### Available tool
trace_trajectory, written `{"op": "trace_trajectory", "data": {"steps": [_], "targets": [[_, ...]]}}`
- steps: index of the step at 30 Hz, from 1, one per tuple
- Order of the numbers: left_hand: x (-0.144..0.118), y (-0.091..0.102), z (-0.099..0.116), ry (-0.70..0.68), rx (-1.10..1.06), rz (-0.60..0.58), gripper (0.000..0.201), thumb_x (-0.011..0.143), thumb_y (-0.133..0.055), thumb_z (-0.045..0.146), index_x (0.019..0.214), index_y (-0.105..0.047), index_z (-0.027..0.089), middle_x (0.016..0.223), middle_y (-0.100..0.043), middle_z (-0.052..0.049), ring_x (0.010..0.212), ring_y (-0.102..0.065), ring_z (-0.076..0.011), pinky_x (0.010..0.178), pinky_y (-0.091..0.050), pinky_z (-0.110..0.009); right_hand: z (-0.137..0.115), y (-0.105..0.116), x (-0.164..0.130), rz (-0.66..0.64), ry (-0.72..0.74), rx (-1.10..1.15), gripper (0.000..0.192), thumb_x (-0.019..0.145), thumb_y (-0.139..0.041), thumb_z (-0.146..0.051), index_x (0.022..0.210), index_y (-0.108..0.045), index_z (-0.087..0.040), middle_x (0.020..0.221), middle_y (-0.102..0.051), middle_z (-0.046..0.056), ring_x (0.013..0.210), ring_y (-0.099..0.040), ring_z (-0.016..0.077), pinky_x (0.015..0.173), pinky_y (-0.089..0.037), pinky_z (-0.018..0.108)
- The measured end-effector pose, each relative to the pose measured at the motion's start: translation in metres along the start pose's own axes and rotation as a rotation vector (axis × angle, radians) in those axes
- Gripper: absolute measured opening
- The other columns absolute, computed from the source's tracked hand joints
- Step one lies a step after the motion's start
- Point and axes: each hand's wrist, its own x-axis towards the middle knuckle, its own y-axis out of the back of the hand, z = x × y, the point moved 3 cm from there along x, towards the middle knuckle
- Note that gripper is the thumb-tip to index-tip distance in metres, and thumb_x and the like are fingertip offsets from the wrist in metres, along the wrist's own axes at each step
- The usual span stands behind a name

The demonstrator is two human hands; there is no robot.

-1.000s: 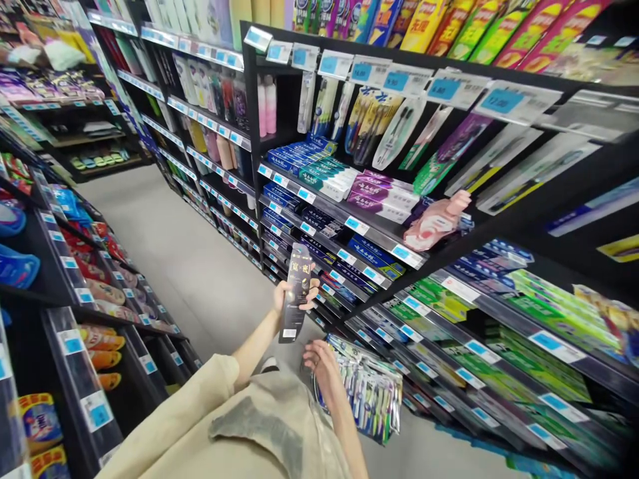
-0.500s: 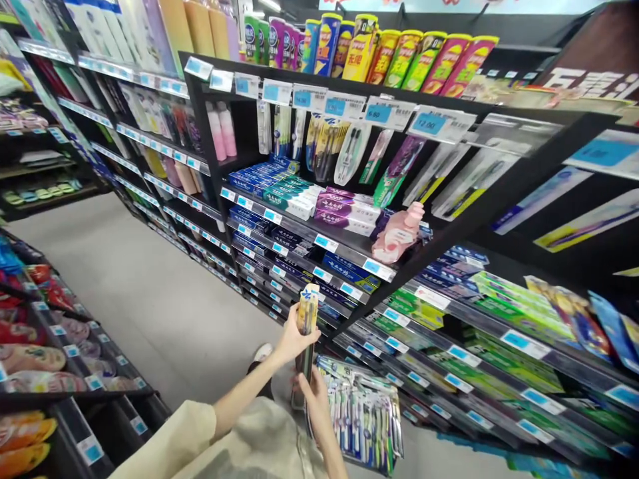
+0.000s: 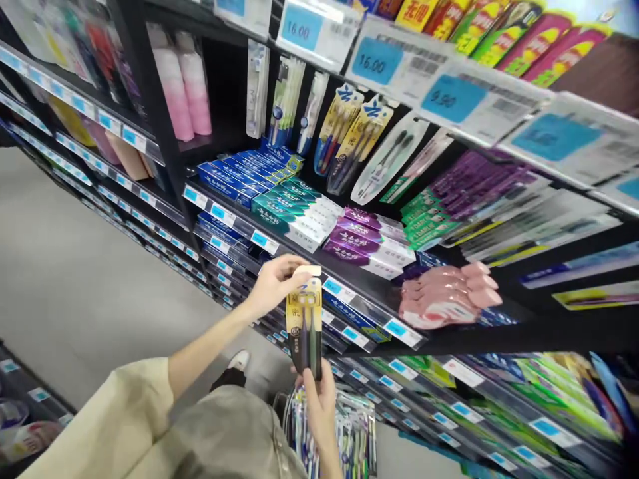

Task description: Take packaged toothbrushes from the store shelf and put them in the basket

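A yellow and black toothbrush pack [image 3: 304,326], with two brushes showing through its front, stands nearly upright before the shelf edge. At its pale top tab, my left hand [image 3: 274,283] grips it with the fingers bent around the back. From below, my right hand [image 3: 319,399] pinches the lower end between thumb and fingers. Similar yellow toothbrush packs [image 3: 362,143] hang on hooks above the toothpaste boxes. Under my right forearm lies a basket of packaged toothbrushes [image 3: 357,426], partly hidden by the arm.
Blue toothpaste boxes [image 3: 244,176], green boxes [image 3: 299,213] and purple boxes [image 3: 369,243] fill the shelf ahead. Pink bottles [image 3: 444,293] lie to their right. Price tags [image 3: 442,100] project along the upper rail. Grey floor [image 3: 124,266] runs along the left.
The view has come closer to the shelf. My left hand has shifted from the pack's side to its top tab, and the pack's front now faces me. My right hand still holds the lower end.
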Motion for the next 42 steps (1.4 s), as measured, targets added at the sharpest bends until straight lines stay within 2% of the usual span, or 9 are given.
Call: {"op": "trace_trajectory", "data": {"steps": [5,10,14,18,27,32,35,37,42], "targets": [[0.067,0.005,0.055,-0.182,-0.081,-0.112,0.025,0.083,-0.082,0.037,0.1,-0.076,0.02,0.099,-0.081,-0.005,0.09,-0.076,-0.0172,0.078,-0.061,-0.026,-0.066,-0.013,0.054,0.129,0.222,0.012,0.031,0.097,-0.065,-0.047,0.114,-0.062,-0.021,0.065,-0.066,-0.003,0.058,-0.067,0.0181,0.063,-0.057,0.032],[0.126,-0.01,0.11,-0.345,-0.069,-0.164,0.029,0.091,-0.072,0.044,0.111,-0.076,0.023,0.109,-0.079,-0.001,0.109,-0.075,-0.0244,0.085,-0.062,-0.034,-0.139,-0.032,0.108,0.23,0.421,0.075,0.027,0.097,-0.065,-0.045,0.108,-0.061,-0.02,0.066,-0.065,-0.004,0.052,-0.065,0.0157,0.055,-0.054,0.029],[0.156,-0.025,0.147,-0.456,0.042,-0.12,0.033,0.099,-0.06,0.043,0.124,-0.072,0.025,0.118,-0.074,0.002,0.127,-0.066,-0.0318,0.095,-0.057,-0.043,-0.185,-0.04,0.133,0.304,0.497,0.122,0.029,0.096,-0.068,-0.045,0.111,-0.06,-0.021,0.075,-0.068,-0.002,0.054,-0.067,0.0137,0.048,-0.046,0.024],[0.171,-0.034,0.167,-0.455,0.155,-0.118,0.037,0.103,-0.048,0.044,0.131,-0.068,0.031,0.122,-0.071,0.007,0.133,-0.06,-0.0353,0.096,-0.054,-0.046,-0.21,-0.044,0.143,0.357,0.532,0.1,0.033,0.095,-0.068,-0.049,0.11,-0.059,-0.021,0.077,-0.071,0.0,0.053,-0.067,0.0136,0.043,-0.042,0.022],[0.204,-0.048,0.175,-0.622,0.205,-0.155,0.025,0.103,-0.052,0.025,0.113,-0.075,0.019,0.115,-0.075,0.007,0.128,-0.066,-0.0257,0.104,-0.054,-0.035,-0.218,-0.063,0.159,0.341,0.441,0.142,0.037,0.095,-0.065,-0.056,0.103,-0.058,-0.021,0.079,-0.075,0.001,0.035,-0.048,0.0051,0.036,-0.034,0.02],[0.192,-0.04,0.163,-0.647,0.297,-0.139,0.056,0.103,-0.027,0.048,0.133,-0.067,0.023,0.137,-0.062,0.002,0.121,-0.068,-0.0313,0.087,-0.052,-0.04,-0.212,-0.073,0.169,0.335,0.365,0.186,0.041,0.094,-0.064,-0.06,0.101,-0.057,-0.02,0.082,-0.077,0.002,0.032,-0.045,0.0029,0.033,-0.03,0.019],[0.169,-0.033,0.157,-0.676,0.36,-0.239,0.055,0.09,-0.063,0.053,0.136,-0.065,0.021,0.145,-0.059,-0.007,0.126,-0.065,-0.0395,0.093,-0.055,-0.045,-0.21,-0.077,0.174,0.311,0.336,0.209,0.043,0.093,-0.065,-0.06,0.105,-0.057,-0.02,0.084,-0.078,0.003,0.033,-0.047,0.0034,0.033,-0.032,0.018],[0.162,-0.03,0.151,-0.616,0.377,-0.283,0.07,0.072,-0.088,0.041,0.136,-0.064,0.026,0.142,-0.063,-0.007,0.135,-0.059,-0.0421,0.105,-0.053,-0.049,-0.206,-0.078,0.174,0.245,0.292,0.23,0.046,0.094,-0.065,-0.058,0.12,-0.055,-0.021,0.091,-0.08,0.006,0.037,-0.055,0.0061,0.034,-0.036,0.018],[0.189,-0.029,0.139,-0.503,0.281,-0.237,0.065,0.079,-0.082,0.028,0.14,-0.059,0.029,0.134,-0.065,-0.004,0.147,-0.046,-0.0384,0.116,-0.045,-0.05,-0.173,-0.078,0.156,0.031,0.111,0.298,0.072,0.094,-0.069,-0.05,0.151,-0.031,-0.028,0.11,-0.08,0.01,0.054,-0.071,0.0139,0.037,-0.046,0.019]]}}
